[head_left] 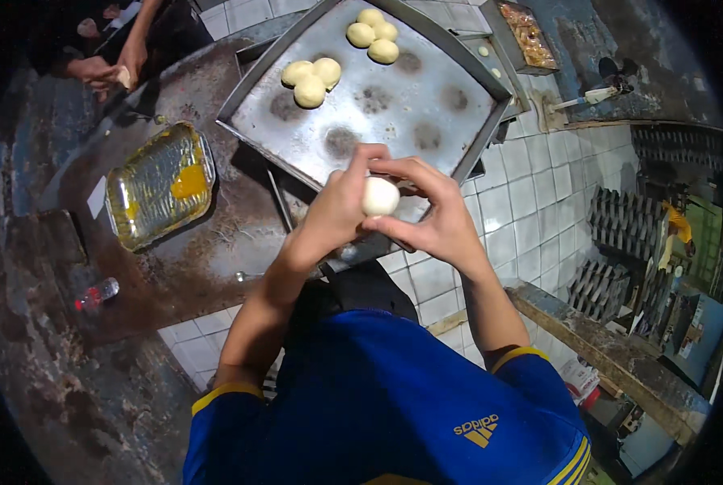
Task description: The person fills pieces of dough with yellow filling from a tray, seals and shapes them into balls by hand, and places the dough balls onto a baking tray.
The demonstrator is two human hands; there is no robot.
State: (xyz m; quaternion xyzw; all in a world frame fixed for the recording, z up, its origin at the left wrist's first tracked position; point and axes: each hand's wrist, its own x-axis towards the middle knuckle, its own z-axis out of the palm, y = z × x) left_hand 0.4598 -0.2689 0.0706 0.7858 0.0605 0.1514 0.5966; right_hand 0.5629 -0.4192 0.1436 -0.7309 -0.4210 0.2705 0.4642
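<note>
Between my two hands, over the near edge of a metal baking tray, is a smooth, pale, round dough ball. My left hand presses it from the left, its fingers curled around the far side. My right hand closes on it from the right, with the thumb along its near side. On the tray stand two clusters of yellowish dough balls: one cluster to the left and another farther back. Several dark round stains mark the tray's bare surface.
Left on the worn table lies a foil tray smeared with yellow. A clear, red-capped bottle lies nearer. At the upper left, another person's hands hold a small pale piece. A box of brownish pieces sits far right; metal racks stand at right.
</note>
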